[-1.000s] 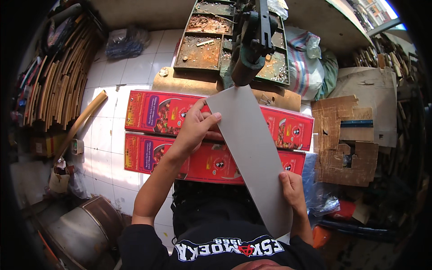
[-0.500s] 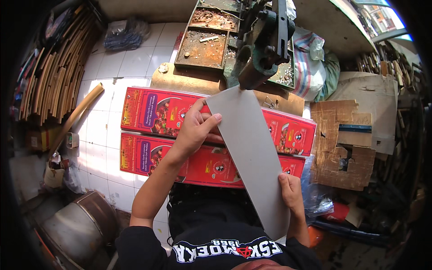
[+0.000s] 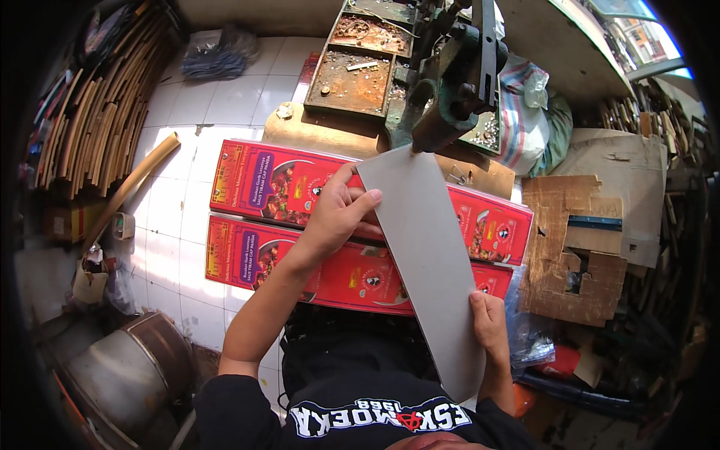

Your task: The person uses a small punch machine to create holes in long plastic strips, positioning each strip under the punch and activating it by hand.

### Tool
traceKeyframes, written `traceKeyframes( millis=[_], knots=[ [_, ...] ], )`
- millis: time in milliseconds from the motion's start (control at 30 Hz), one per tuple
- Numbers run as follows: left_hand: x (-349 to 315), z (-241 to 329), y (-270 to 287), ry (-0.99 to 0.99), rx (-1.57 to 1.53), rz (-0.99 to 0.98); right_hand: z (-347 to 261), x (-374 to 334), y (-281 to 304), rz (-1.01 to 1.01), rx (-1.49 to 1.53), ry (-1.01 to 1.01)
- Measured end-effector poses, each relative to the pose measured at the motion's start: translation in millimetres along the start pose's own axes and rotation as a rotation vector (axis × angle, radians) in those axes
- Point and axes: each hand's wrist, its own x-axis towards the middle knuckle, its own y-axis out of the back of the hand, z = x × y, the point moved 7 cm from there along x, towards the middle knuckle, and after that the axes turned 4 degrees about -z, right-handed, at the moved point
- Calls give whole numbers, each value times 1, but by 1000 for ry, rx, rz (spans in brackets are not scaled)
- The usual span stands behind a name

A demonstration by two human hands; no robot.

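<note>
A long grey flat panel (image 3: 427, 247) slants from the green iron press (image 3: 444, 124) down toward my lap. Its far corner lies under the press's round head. My left hand (image 3: 339, 214) grips the panel's left edge near that end, thumb on top and fingers beneath. Lower down, my right hand (image 3: 489, 319) holds the right edge, thumb on the upper face. Under the panel lie two stacks of red printed panels, a far stack (image 3: 259, 180) and a near stack (image 3: 232, 251), side by side. The panel hides their middle parts.
Rusty compartment trays (image 3: 349, 82) with small metal bits flank the press. A wooden board (image 3: 319, 127) sits at its base. Torn cardboard (image 3: 540, 255) and a striped sack (image 3: 521, 124) are at right. Cardboard sheets (image 3: 97, 112) and a metal drum (image 3: 131, 367) stand at left.
The whole view has shifted slightly. Both hands keep their grip on the grey panel, and its far corner stays under the press head.
</note>
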Motion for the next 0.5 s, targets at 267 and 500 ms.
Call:
traceKeyframes(
  millis=[267,500],
  knots=[
    [0,0,-1,-7,-18,5,-1,0,0,-2,2,-5],
    [-6,7,-1,-80,42,69,2,1,0,-10,1,-9]
  ],
)
